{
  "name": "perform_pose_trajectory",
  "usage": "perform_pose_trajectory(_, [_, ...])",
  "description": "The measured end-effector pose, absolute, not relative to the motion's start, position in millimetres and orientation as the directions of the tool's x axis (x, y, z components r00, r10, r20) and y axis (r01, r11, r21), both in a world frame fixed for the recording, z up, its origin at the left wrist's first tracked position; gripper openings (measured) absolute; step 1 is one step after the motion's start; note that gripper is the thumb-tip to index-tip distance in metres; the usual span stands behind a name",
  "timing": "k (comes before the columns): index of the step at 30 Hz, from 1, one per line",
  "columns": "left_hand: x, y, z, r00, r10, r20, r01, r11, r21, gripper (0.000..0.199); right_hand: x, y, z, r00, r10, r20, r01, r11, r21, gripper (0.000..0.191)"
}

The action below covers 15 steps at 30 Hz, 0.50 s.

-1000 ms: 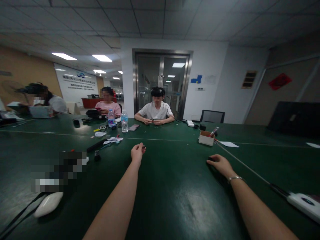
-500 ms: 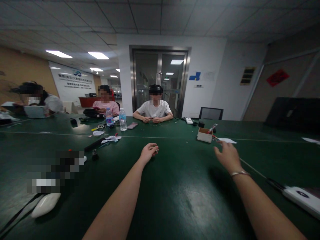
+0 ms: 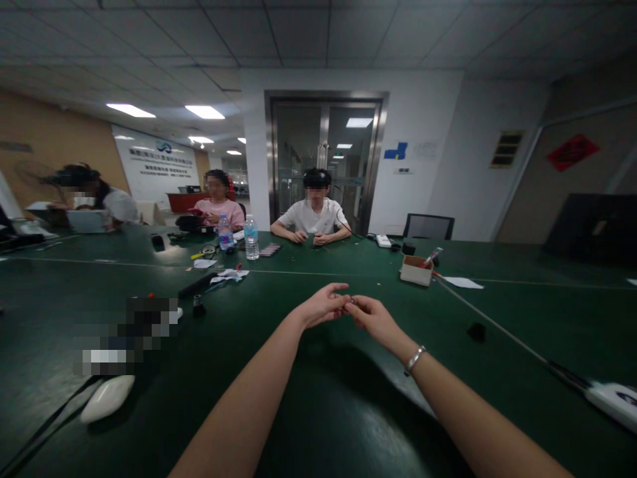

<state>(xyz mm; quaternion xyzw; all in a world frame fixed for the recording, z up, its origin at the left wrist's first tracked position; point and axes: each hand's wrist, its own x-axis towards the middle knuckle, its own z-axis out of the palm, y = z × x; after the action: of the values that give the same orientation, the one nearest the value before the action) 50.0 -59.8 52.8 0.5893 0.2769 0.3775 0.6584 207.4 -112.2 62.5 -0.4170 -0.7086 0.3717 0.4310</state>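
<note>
Over the green table point(image 3: 318, 411) my left hand point(image 3: 321, 308) meets my right hand point(image 3: 374, 318), fingertip to fingertip. Both pinch something tiny and dark point(image 3: 350, 302) between thumbs and fingers; it is too small to name. One finger of my left hand sticks out above the pinch. A silvery bracelet point(image 3: 415, 360) circles my right wrist. To the right of my right hand lies a small black object point(image 3: 476, 332) on the tabletop.
A small open box point(image 3: 417, 272) with pens or tools stands beyond my right hand, near a white paper point(image 3: 462, 283). A cable runs to a white power strip point(image 3: 614, 401). Water bottles point(image 3: 251, 240) stand back left. A person point(image 3: 314, 219) sits opposite.
My right hand has swung left from near the box to my left hand, and their fingertips now meet. The small black object on the right has come into view.
</note>
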Motion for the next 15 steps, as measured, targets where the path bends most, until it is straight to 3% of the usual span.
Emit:
perform_pose_trajectory(3, [36.1,-57.7,54.5,0.466,0.881,0.078,0.098,-0.139,0.985,0.052,244.3,-113.4,70.6,-0.269,0.920,0.285,0.470,0.384,-0.795,0.031])
perform_pose_trajectory(5, [4.8,-53.1,58.7,0.316,0.912,0.261,0.316,-0.361,0.877,0.046,288.1,-117.2,78.4,-0.160,0.950,0.268,0.576,0.310,-0.757,0.028])
perform_pose_trajectory(7, [-43.8,-46.3,65.6,0.080,0.882,0.464,0.541,-0.430,0.723,0.041,341.6,-123.6,87.0,0.077,0.958,0.276,0.694,0.147,-0.705,0.028])
perform_pose_trajectory(10, [-130.5,-37.0,76.3,-0.148,0.847,0.511,0.861,-0.144,0.488,0.037,414.2,-133.4,92.0,0.433,0.841,0.324,0.777,-0.167,-0.607,0.028])
perform_pose_trajectory(13, [-203.0,-35.3,79.2,-0.353,0.819,0.452,0.923,0.225,0.313,0.037,450.7,-136.7,81.6,0.501,0.795,0.342,0.790,-0.258,-0.556,0.026])
perform_pose_trajectory(15, [-234.0,-38.9,75.5,-0.423,0.818,0.389,0.906,0.373,0.202,0.037,455.2,-135.2,70.7,0.513,0.808,0.289,0.783,-0.302,-0.544,0.025])
